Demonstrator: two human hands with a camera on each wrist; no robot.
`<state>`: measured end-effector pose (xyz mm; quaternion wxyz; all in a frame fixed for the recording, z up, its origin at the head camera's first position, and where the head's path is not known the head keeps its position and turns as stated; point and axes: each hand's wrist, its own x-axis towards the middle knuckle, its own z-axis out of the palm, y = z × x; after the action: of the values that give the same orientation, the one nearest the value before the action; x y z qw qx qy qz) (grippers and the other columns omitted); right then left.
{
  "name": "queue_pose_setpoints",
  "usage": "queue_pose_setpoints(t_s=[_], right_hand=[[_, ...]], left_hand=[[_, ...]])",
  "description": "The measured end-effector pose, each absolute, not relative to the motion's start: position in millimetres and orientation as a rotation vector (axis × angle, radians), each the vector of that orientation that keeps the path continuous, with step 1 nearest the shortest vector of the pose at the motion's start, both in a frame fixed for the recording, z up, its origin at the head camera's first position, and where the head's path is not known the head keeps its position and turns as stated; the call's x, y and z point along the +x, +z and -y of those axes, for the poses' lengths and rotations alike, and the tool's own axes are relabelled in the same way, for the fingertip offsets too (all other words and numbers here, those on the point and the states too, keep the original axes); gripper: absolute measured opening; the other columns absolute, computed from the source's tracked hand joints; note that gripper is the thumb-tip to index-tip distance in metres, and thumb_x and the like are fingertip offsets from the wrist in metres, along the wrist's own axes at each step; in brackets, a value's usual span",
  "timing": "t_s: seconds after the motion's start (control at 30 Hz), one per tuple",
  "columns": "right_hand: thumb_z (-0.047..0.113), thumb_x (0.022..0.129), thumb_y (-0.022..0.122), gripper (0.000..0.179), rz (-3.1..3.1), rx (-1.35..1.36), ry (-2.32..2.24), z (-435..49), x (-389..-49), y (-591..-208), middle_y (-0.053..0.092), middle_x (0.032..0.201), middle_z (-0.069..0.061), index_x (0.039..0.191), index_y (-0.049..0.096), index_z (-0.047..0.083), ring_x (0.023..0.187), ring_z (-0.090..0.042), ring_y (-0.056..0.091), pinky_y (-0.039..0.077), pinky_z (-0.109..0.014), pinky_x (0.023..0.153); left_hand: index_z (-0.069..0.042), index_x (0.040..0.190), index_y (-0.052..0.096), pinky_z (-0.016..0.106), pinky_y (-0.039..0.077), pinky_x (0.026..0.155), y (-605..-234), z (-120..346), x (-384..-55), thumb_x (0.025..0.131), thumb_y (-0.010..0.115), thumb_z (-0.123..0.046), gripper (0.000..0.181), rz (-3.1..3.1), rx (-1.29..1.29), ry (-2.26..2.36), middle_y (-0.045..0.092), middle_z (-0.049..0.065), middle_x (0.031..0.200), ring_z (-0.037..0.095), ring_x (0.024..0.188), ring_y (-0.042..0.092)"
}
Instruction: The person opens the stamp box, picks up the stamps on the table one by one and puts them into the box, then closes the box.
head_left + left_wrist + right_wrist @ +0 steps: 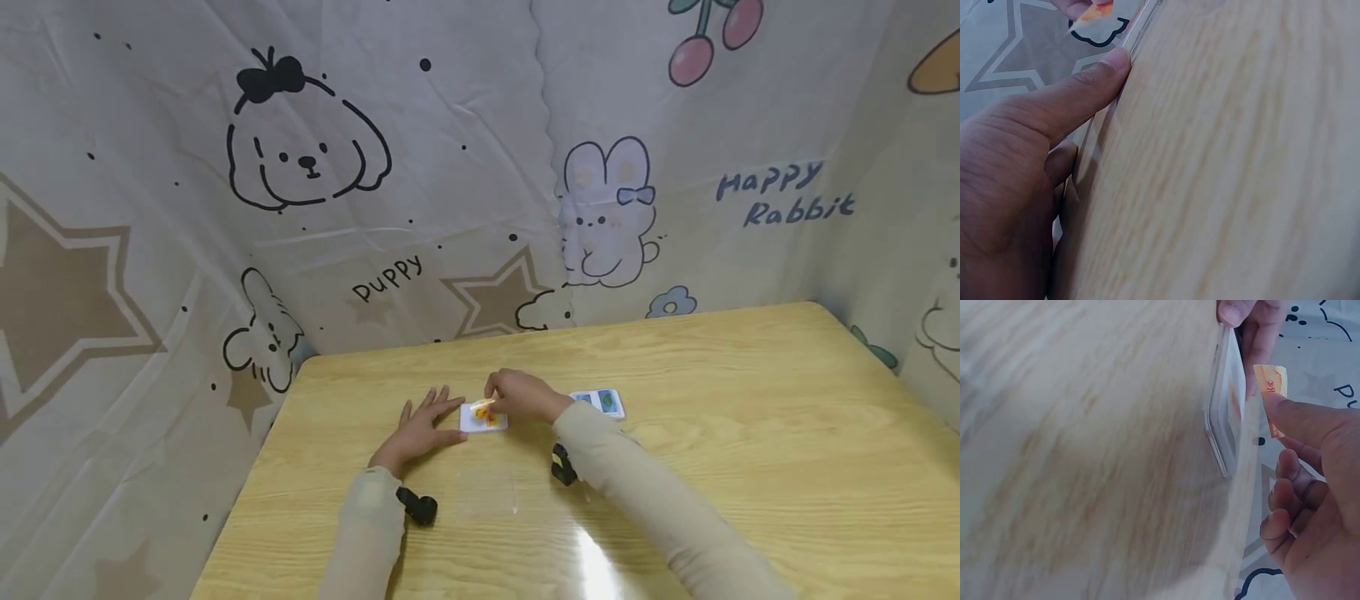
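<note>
My left hand [418, 432] rests on the table, thumb and forefinger against opposite edges of a flat white stack of cards [468, 421] at its left end; the other fingers spread away. An orange-and-yellow picture shows on the stack's top in the head view. From the right wrist, the stack [1225, 425] appears edge-on, with rounded corners and layered edges. Over it, my right hand [528, 394] pinches a small orange-yellow piece [1270, 378] with red marks between thumb and forefinger. The left wrist view shows the left thumb [1094, 87] at the stack's edge.
Beyond the right wrist lie blue-and-green picture cards [611, 403], partly covered by the sleeve. A clear plastic sheet [486, 492] lies nearer me on the wooden table [750, 417]. A printed cloth [465, 167] hangs behind and beside the table.
</note>
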<state>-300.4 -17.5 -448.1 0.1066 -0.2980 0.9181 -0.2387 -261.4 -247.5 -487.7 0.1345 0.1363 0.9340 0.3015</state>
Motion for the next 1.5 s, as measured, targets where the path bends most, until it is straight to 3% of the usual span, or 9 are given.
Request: queue_pose_setpoints(t_s=[0.23, 0.83, 0.97, 1.1, 1.2, 1.33, 1.5], right_hand=[[0.02, 0.09, 0.069, 0.019, -2.688, -0.914, -0.665, 22.1, -304.4, -450.9, 0.067, 0.101, -0.005, 0.105, 0.068, 0.008, 0.087, -0.015, 0.058, 0.052, -0.035, 0.083], [0.014, 0.09, 0.068, 0.015, -2.638, -0.917, -0.657, 34.4, -301.3, -457.1, 0.062, 0.101, -0.004, 0.105, 0.068, 0.009, 0.086, -0.013, 0.057, 0.053, -0.033, 0.082], [0.022, 0.091, 0.067, 0.021, -2.683, -0.86, -0.653, 33.6, -299.0, -457.8, 0.064, 0.104, -0.004, 0.109, 0.067, 0.01, 0.091, -0.016, 0.061, 0.054, -0.037, 0.084], [0.039, 0.09, 0.067, 0.035, -2.786, -0.772, -0.597, 33.7, -294.6, -460.1, 0.066, 0.109, -0.003, 0.112, 0.066, 0.011, 0.097, -0.02, 0.064, 0.055, -0.04, 0.084], [0.048, 0.085, 0.068, 0.046, -2.825, -0.752, -0.576, 35.3, -290.7, -463.1, 0.066, 0.104, -0.002, 0.112, 0.065, 0.011, 0.093, -0.019, 0.064, 0.056, -0.039, 0.08], [0.048, 0.083, 0.07, 0.049, -2.845, -0.761, -0.583, 37.4, -286.7, -466.3, 0.065, 0.096, -0.001, 0.112, 0.065, 0.009, 0.084, -0.016, 0.062, 0.055, -0.035, 0.074], [0.042, 0.086, 0.071, 0.044, -2.842, -0.804, -0.619, 39.1, -285.5, -468.5, 0.067, 0.101, -0.003, 0.114, 0.066, 0.009, 0.089, -0.018, 0.064, 0.056, -0.035, 0.078]], left_hand=[[-0.024, 0.148, 0.042, 0.058, -0.013, 0.117, -485.0, 246.1, -261.4, 0.086, 0.069, -0.045, 0.07, -2.691, 0.39, 0.925, 0.011, 0.006, 0.163, 0.028, 0.152, -0.001], [-0.026, 0.148, 0.041, 0.059, -0.014, 0.117, -489.6, 248.9, -261.0, 0.085, 0.068, -0.049, 0.072, -2.682, 0.416, 0.932, 0.011, 0.005, 0.163, 0.028, 0.152, -0.001], [-0.027, 0.148, 0.04, 0.059, -0.015, 0.117, -490.0, 249.2, -261.9, 0.085, 0.067, -0.05, 0.073, -2.676, 0.418, 0.927, 0.01, 0.005, 0.163, 0.028, 0.152, -0.002], [-0.027, 0.149, 0.039, 0.058, -0.015, 0.117, -489.9, 249.9, -262.0, 0.086, 0.067, -0.05, 0.073, -2.679, 0.41, 0.908, 0.009, 0.005, 0.164, 0.027, 0.152, -0.003], [-0.027, 0.149, 0.038, 0.058, -0.015, 0.117, -489.4, 250.5, -261.4, 0.086, 0.067, -0.05, 0.073, -2.681, 0.401, 0.902, 0.008, 0.004, 0.164, 0.026, 0.152, -0.003], [-0.027, 0.149, 0.038, 0.057, -0.015, 0.117, -489.1, 249.9, -260.8, 0.086, 0.067, -0.051, 0.074, -2.678, 0.404, 0.916, 0.008, 0.003, 0.163, 0.025, 0.152, -0.003], [-0.028, 0.149, 0.039, 0.056, -0.016, 0.117, -489.3, 248.4, -260.5, 0.086, 0.067, -0.051, 0.073, -2.678, 0.405, 0.924, 0.009, 0.002, 0.163, 0.024, 0.152, -0.002]])
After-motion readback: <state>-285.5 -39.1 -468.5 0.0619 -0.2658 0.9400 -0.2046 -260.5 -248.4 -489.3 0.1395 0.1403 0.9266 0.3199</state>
